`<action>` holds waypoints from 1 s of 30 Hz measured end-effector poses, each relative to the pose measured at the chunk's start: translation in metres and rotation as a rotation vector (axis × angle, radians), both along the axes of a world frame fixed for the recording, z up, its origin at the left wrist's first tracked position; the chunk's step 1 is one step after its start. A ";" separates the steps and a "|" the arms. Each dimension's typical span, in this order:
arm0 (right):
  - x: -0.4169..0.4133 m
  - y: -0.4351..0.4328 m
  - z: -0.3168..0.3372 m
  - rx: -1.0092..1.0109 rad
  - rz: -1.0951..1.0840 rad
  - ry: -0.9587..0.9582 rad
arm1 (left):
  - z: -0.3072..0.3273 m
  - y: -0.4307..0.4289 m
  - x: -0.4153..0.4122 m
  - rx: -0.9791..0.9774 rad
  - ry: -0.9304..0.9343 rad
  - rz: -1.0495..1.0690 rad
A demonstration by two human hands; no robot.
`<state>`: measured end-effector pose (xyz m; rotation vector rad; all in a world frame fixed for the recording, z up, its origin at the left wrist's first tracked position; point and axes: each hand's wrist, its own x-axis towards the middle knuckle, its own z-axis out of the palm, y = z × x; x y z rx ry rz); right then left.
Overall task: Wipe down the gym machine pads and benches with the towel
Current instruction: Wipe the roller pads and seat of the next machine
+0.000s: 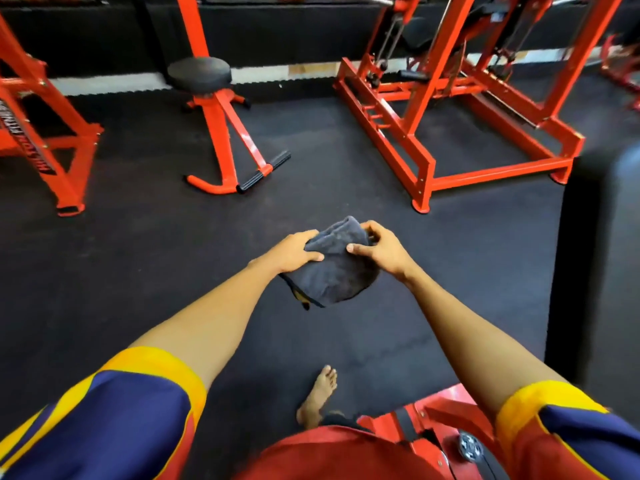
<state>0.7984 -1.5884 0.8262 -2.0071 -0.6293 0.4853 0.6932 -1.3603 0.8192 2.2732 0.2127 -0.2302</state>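
A dark grey towel (pixel 334 268) is bunched up in the air in front of me, above the black rubber floor. My left hand (pixel 294 251) grips its left edge with the thumb laid over the cloth. My right hand (pixel 377 249) pinches its upper right part, fingers curled round the fabric. A round black seat pad (pixel 200 73) on an orange post stands at the back, left of centre. Further black pads (pixel 415 34) show inside the orange machine at the back right.
Orange machine frames stand at the far left (pixel 45 133) and back right (pixel 450 126). A tall black upright (pixel 581 265) rises close on my right. An orange machine base (pixel 436 420) lies by my bare foot (pixel 317 398).
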 end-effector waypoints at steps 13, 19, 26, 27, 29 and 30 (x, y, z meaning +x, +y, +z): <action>0.201 -0.027 -0.028 0.106 -0.444 0.003 | -0.008 0.027 0.257 0.208 -0.011 -0.126; 0.263 -0.066 -0.042 0.083 -0.708 0.054 | -0.004 -0.015 0.385 0.001 -0.090 -0.098; 0.372 -0.110 -0.038 0.055 -0.934 0.028 | 0.003 -0.072 0.561 -0.121 -0.146 -0.250; 0.391 -0.118 -0.037 0.063 -0.975 0.023 | 0.006 -0.083 0.588 -0.132 -0.164 -0.293; 0.415 -0.132 -0.035 0.055 -1.049 0.026 | 0.010 -0.102 0.625 -0.138 -0.171 -0.346; 0.432 -0.140 -0.028 0.064 -1.122 0.015 | 0.019 -0.116 0.652 -0.125 -0.162 -0.383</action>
